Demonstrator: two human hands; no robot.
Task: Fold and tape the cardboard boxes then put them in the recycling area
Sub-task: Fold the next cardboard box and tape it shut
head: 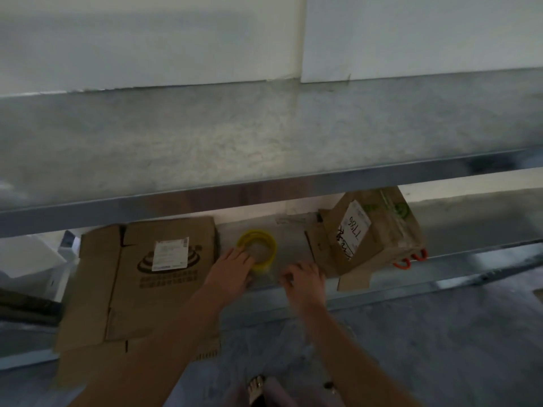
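Note:
A yellow tape roll lies on the lower metal shelf. My left hand holds the roll at its near left rim. Just right of it, my right hand has curled fingers that pinch what looks like a clear tape end pulled from the roll. A flattened cardboard box with a white label lies left of the roll and hangs over the shelf's front edge. A small brown box, wrapped in clear tape and marked 1786, stands tilted on the right of the shelf.
Orange scissor handles poke out from under the small box. An upper metal shelf juts out above the work spot. White walls stand behind. Grey floor lies below, with my sandalled foot on it.

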